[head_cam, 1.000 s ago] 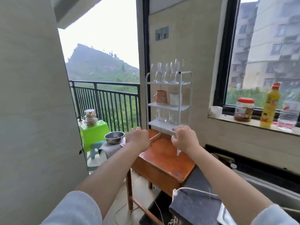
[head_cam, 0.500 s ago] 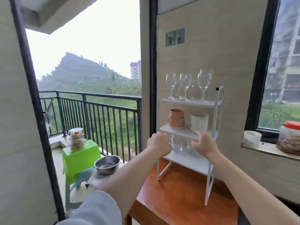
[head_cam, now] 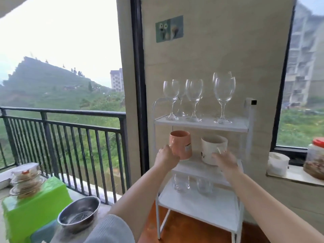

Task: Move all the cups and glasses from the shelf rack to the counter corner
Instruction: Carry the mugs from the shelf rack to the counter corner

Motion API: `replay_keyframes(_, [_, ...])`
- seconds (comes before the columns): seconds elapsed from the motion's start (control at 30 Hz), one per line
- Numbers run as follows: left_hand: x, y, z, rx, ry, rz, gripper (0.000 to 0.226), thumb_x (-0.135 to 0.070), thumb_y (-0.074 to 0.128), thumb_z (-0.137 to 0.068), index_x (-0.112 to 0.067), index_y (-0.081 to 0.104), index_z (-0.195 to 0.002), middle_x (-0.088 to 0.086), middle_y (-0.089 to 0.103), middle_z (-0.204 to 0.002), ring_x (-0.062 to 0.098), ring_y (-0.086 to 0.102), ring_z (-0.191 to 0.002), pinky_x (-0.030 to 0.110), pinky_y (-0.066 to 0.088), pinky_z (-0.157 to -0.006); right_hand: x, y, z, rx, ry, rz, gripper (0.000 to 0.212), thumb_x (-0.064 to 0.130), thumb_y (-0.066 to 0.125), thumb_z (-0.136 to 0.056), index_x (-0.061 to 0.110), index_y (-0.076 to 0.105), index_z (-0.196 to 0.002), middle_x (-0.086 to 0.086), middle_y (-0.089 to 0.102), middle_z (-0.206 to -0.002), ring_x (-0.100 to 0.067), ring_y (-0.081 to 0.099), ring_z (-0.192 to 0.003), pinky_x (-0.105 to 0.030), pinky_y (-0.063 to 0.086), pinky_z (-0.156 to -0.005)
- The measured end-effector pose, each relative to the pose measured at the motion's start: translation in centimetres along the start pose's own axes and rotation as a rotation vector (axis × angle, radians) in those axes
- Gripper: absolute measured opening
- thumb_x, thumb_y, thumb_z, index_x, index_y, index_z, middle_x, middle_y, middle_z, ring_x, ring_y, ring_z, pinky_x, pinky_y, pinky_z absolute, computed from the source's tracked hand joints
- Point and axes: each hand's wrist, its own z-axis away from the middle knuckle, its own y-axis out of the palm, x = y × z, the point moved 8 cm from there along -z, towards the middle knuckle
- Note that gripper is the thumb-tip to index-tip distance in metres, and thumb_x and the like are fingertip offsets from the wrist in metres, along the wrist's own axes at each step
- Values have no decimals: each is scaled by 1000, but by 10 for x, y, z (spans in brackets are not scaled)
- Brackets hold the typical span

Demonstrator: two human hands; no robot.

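Observation:
A white three-tier shelf rack stands on a brown wooden table. Several wine glasses stand on its top shelf. The middle shelf holds a pink mug and a white mug. Two clear tumblers sit on the bottom shelf. My left hand is curled around the pink mug's handle on its left side; the mug still rests on the shelf. My right hand reaches the white mug's front, fingers apart and touching near its handle.
A steel bowl and a green stool with stacked dishes lie at the lower left, before a black balcony railing. A white tub and a red-lidded jar sit on the window sill at right.
I have come closer to the rack. Both hands rose from the bottom shelf's edge to the middle shelf, the left reaching the pink mug and the right the white mug.

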Motion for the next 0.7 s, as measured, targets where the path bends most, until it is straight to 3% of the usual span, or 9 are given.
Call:
replay_keyframes(0.1, [4, 7, -28, -7, -28, 152, 40, -16, 47, -85, -2, 42, -123, 15, 58, -115, 31, 58, -100, 29, 41, -67, -5, 2, -14, 30, 36, -3, 26, 6, 48, -84, 13, 41, -61, -3, 38, -61, -14, 33, -54, -23, 27, -54])
replay_keyframes(0.2, [9, 21, -47, 55, -82, 505, 43, -12, 52, -84, -4, 45, -126, 11, 59, -109, 22, 53, -88, 24, 39, -57, -14, -2, -15, -17, 92, -20, 26, 7, 48, -82, 12, 42, -58, -7, 40, -61, -18, 36, -57, -31, 30, -59])
replay_keyframes(0.3, [12, 27, -58, 74, -124, 730, 34, -6, 55, -83, 1, 49, -116, 9, 54, -94, 18, 50, -77, 21, 37, -50, -21, -2, -11, -39, 163, -112, 28, 3, 47, -79, 10, 41, -53, -8, 43, -55, -17, 42, -55, -28, 40, -59])
replay_keyframes(0.4, [14, 28, -58, 62, -130, 764, 28, -8, 58, -82, -5, 47, -107, 2, 49, -76, 17, 49, -67, 25, 39, -54, -19, 2, -1, -50, 198, -237, 33, 8, 49, -82, 10, 39, -51, -8, 37, -50, -17, 39, -49, -26, 43, -56])
replay_keyframes(0.47, [22, 23, -50, 0, -145, 736, 24, -14, 59, -79, -6, 50, -100, 0, 49, -69, 25, 53, -72, 28, 42, -65, -18, 3, 10, -86, 176, -264, 20, 15, 52, -85, 11, 45, -66, -6, 36, -52, -17, 36, -47, -25, 41, -52])
replay_keyframes(0.53, [30, 17, -39, -58, -155, 781, 10, -18, 56, -82, -9, 51, -81, 0, 51, -66, 23, 54, -68, 30, 42, -66, -18, 2, 25, -120, 139, -273, 11, 21, 54, -87, 12, 47, -86, -4, 36, -53, -16, 35, -46, -23, 37, -48])
replay_keyframes(0.6, [41, 10, -26, -94, -150, 841, 19, -14, 53, -83, -14, 46, -65, 0, 50, -64, 17, 49, -60, 29, 41, -62, -20, -2, 42, -152, 106, -285, 16, 22, 54, -89, 12, 48, -78, -1, 34, -48, -15, 32, -44, -23, 32, -47])
replay_keyframes(0.7, [44, 2, -9, -92, -120, 897, 24, -5, 52, -80, -16, 46, -59, 0, 50, -62, 14, 46, -57, 27, 39, -54, -16, -13, 71, -207, 49, -304, 33, 22, 54, -90, 15, 45, -59, 0, 35, -47, -15, 32, -42, -20, 28, -43])
